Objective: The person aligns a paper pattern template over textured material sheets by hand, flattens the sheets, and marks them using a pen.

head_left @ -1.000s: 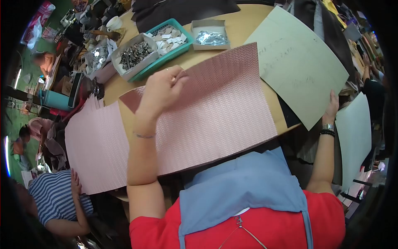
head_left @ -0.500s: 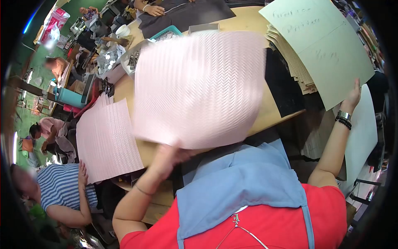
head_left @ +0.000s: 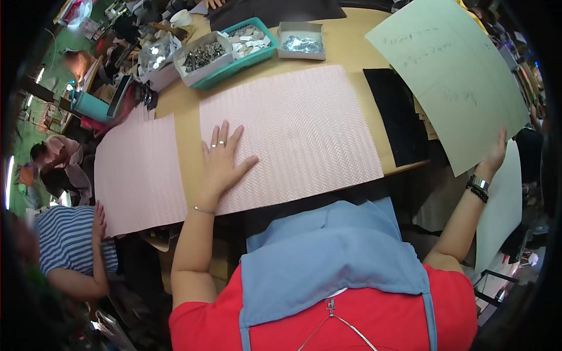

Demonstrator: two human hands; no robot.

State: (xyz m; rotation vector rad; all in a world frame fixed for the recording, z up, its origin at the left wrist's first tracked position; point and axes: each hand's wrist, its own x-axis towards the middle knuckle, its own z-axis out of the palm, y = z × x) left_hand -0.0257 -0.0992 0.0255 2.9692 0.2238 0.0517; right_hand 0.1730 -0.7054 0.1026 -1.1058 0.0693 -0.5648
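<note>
A pink sheet with a woven herringbone texture [head_left: 304,134] lies flat on the table in front of me. My left hand [head_left: 224,158] rests palm down on its left part, fingers spread, with rings and a thin bracelet showing. At the right, my right hand [head_left: 496,157] grips the lower edge of a large pale green card [head_left: 451,82] with handwriting on it. The card is raised and tilted, hiding most of a stack of tan pieces [head_left: 426,120] behind it. Between the pink sheet and the card lies a black piece of material [head_left: 396,117].
A second pink sheet [head_left: 140,175] lies left, under the hand of a person in a striped top [head_left: 67,240]. Beyond are a box of metal parts [head_left: 202,58], a teal basket [head_left: 252,52] and a small box [head_left: 301,42]. Dark fabric [head_left: 275,11] covers the far side.
The pink sheet, lifted and curved before, now lies flat on the table. My left hand has gone from its near edge to flat on top. My right hand still holds the card.
</note>
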